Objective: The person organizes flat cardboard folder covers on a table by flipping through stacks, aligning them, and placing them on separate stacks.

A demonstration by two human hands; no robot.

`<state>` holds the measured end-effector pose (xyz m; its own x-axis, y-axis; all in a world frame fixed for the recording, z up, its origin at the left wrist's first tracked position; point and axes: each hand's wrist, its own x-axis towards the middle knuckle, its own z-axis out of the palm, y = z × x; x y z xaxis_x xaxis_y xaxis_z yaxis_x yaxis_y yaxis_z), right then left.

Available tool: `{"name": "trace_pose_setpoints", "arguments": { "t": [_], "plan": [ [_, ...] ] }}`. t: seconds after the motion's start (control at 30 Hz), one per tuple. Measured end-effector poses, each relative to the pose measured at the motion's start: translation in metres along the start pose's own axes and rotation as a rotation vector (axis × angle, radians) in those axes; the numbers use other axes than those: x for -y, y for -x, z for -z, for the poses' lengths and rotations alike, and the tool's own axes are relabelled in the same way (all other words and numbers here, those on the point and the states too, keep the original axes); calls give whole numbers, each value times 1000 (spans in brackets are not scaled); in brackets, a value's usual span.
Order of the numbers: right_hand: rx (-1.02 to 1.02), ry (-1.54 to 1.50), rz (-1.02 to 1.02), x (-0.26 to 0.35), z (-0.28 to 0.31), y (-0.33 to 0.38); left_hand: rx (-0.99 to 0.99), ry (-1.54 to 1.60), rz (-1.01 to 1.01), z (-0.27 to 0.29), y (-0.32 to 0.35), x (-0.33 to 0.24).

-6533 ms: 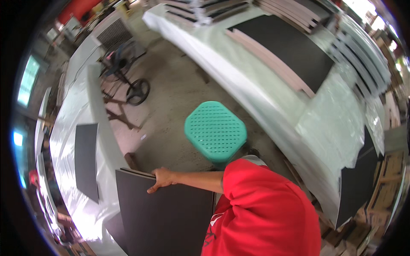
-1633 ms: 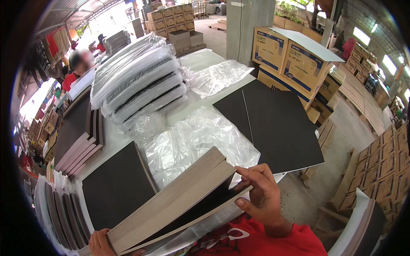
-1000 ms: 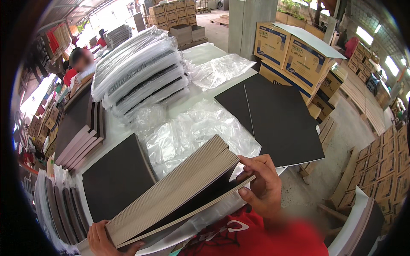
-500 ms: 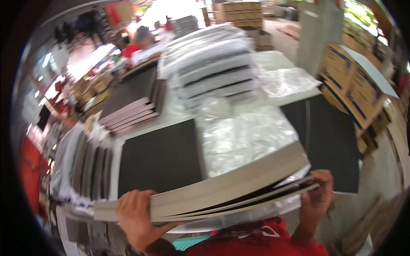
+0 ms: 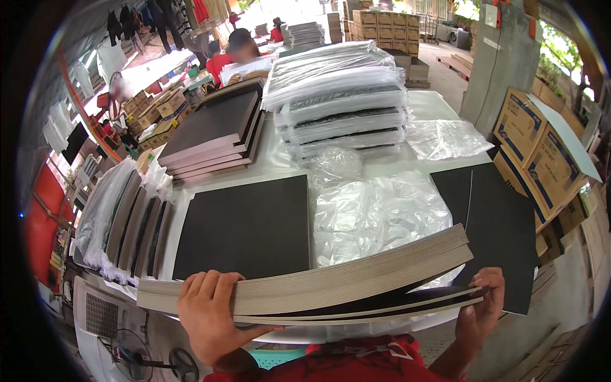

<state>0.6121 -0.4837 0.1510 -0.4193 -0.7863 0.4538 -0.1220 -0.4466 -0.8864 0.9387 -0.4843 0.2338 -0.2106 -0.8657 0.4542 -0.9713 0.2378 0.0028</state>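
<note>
A thick stack of stiff boards [image 5: 356, 270] with grey-beige edges and black faces is held up on edge at the near side of the table. My left hand [image 5: 209, 313] grips it near its left end, fingers over the top and thumb below. At the other end, my right hand [image 5: 482, 309] pinches the corners of a few boards [image 5: 382, 312] on my side, leaving a wedge-shaped gap between them and the rest. Just beyond, a black board [image 5: 245, 223] lies flat beside clear plastic bags [image 5: 379, 213]. More black sheets [image 5: 503, 235] lie at the right.
Plastic-wrapped packs [image 5: 337, 95] are piled high at the table's back, beside black boards with pinkish edges [image 5: 210, 137]. Wrapped boards [image 5: 133, 223] stand at the left edge. Cardboard boxes [image 5: 534, 146] stand right of the table. A fan [image 5: 137, 356] is below left; another person [image 5: 219, 67] is beyond.
My right hand has drawn the few near boards a little away from the stack, so the gap looks wider. The view has shifted, and the surroundings sit lower and sharper.
</note>
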Motion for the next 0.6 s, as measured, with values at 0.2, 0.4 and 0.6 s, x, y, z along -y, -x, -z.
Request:
{"name": "trace_pose_setpoints", "arguments": {
  "t": [0.2, 0.4, 0.6],
  "plan": [
    [-14, 213, 34, 11, 17, 0, 46, 32, -9, -8, -10, -7],
    [252, 108, 46, 10, 13, -11, 89, -85, 47, -1, 13, -9],
    [67, -176, -38, 9, 6, -2, 87, -57, -115, 1, 0, -14]
  ]
}}
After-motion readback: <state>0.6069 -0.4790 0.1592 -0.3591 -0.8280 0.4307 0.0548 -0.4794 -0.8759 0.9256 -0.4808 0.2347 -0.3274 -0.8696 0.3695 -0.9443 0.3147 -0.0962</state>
